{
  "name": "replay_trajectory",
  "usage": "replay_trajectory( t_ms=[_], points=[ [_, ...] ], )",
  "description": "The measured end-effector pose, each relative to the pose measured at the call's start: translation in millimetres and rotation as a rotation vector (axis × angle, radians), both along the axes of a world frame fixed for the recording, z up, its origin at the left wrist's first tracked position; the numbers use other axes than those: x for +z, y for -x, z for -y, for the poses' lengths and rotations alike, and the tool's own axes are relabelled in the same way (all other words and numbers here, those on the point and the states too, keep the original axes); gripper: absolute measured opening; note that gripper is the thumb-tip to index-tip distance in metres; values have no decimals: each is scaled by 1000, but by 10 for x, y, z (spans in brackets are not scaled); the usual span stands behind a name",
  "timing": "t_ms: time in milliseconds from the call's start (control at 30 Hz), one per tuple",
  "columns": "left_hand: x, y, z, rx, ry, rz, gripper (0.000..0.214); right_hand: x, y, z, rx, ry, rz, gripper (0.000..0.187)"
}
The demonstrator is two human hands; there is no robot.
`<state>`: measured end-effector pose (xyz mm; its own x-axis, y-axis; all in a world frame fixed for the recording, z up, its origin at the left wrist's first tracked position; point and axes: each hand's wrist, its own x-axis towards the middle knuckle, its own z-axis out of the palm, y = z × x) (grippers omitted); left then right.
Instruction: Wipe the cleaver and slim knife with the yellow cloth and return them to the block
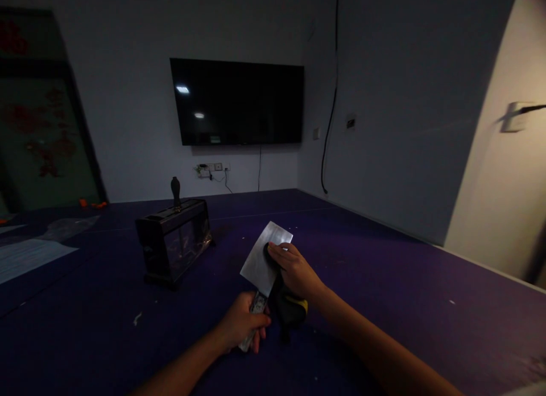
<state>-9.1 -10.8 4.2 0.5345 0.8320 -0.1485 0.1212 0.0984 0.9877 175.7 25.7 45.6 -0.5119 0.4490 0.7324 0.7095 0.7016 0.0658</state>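
Note:
In my left hand (245, 323) is a cleaver (262, 265), gripped by its patterned grey handle with the broad metal blade tilted up and away from me. My right hand (294, 268) is closed at the right side of the blade. Its fingertips press a small dark piece against the flat of the metal; I cannot make out what it is. Just below that hand, a black device with a yellow edge (291, 309) sits on the purple surface, partly hidden by the blade and hand.
A black knife block (173, 239) with clear sides stands to the left, one dark handle (176, 191) rising from its top. Papers and clear plastic (34, 254) lie at the far left. Small white scraps dot the purple surface (375, 305). A television (239, 103) hangs on the wall behind.

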Motion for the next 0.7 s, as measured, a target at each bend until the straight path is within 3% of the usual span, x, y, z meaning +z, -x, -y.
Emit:
replay_trajectory(
  t_ms=[267,433,700],
  points=[
    [47,-25,41,37,3,-9,26,1,144,98,34,4,-50,37],
    [49,-36,41,38,-12,-14,21,-73,201,120,159,46,-21,43],
    [1,-43,6,43,-31,41,19,-52,250,229,268,69,181,38]
  ],
)
